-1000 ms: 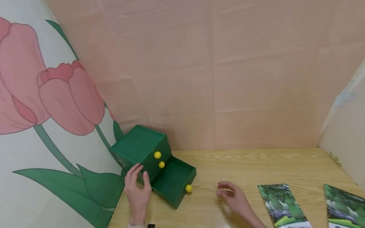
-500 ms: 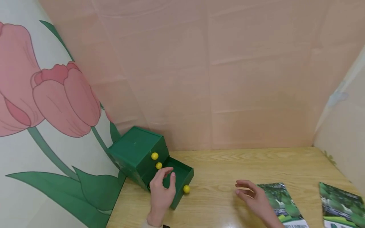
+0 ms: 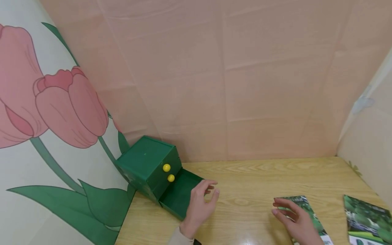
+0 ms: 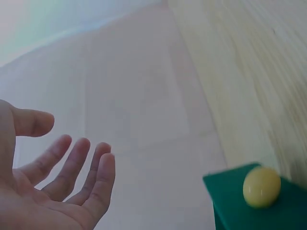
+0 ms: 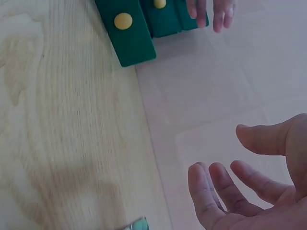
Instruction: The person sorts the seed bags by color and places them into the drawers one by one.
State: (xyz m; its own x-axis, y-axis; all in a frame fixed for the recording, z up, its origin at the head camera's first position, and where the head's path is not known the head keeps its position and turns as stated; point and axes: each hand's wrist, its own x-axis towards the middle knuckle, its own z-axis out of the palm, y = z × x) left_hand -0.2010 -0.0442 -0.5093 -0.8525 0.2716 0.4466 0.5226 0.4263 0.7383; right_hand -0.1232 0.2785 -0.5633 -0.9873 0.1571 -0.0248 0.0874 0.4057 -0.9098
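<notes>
A small green drawer cabinet [image 3: 145, 156] stands at the table's left, its bottom drawer [image 3: 180, 192] pulled out. Two yellow knobs [image 3: 166, 167] show on the upper fronts in the head view. My left hand [image 3: 200, 206] hovers over the drawer's front end, fingers loosely bent, holding nothing; it hides the drawer's own knob. That yellow knob [image 4: 261, 187] appears at lower right in the left wrist view, apart from the fingers. Farther right, my right hand [image 3: 295, 219] hangs in the air with relaxed fingers, above a green-printed leaflet [image 3: 316, 219] that it partly covers.
A second leaflet [image 3: 367, 217] lies at the table's right side. The wooden table [image 3: 245, 183] meets a pinkish sheet-covered wall [image 3: 226, 85] at the back. On the left rises a white panel with painted tulips [image 3: 70, 105].
My left hand has moved right from beside the cabinet, across the pulled-out drawer to its front end. My right hand has shifted right, over the nearer leaflet. The drawer stays out.
</notes>
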